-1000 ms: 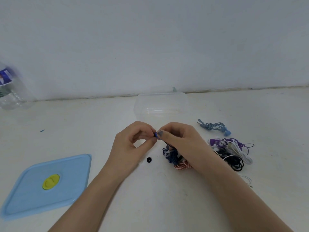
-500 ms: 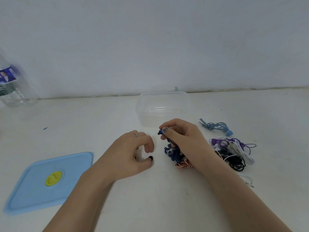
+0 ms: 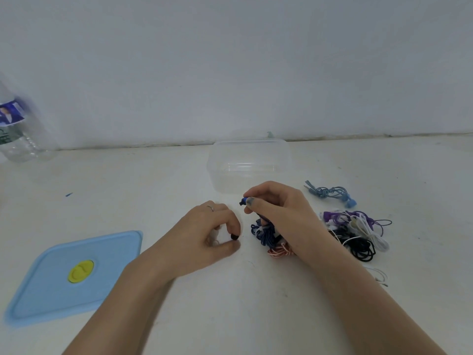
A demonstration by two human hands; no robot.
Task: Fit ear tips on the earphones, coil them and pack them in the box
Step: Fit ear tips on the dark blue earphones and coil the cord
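In the head view, the right hand pinched a dark blue earphone between thumb and forefinger, its other fingers curled round the cable. The earbud's bare nozzle pointed left, toward the other hand, with its long axis lying roughly level across the view. Its dark blue cable hung down from the fist in a loose bunch onto the table, touching a small coil of pink-and-white cord.

The left hand rested low on the table, fingers curled, thumb and forefinger closing on a small black ear tip; whether the tip was lifted or still lay on the surface could not be told. A ring showed on one finger.

The clear plastic box stood open just behind the right hand, near the wall. To its right lay a knotted grey-blue earphone set, and nearer, a tangle of purple, white and black earphones.

The white table was scuffed and faintly marked. The light blue lid with a yellow centre lay flat at the left, well apart from the box. A clear water bottle stood at the far left against a plain pale wall.
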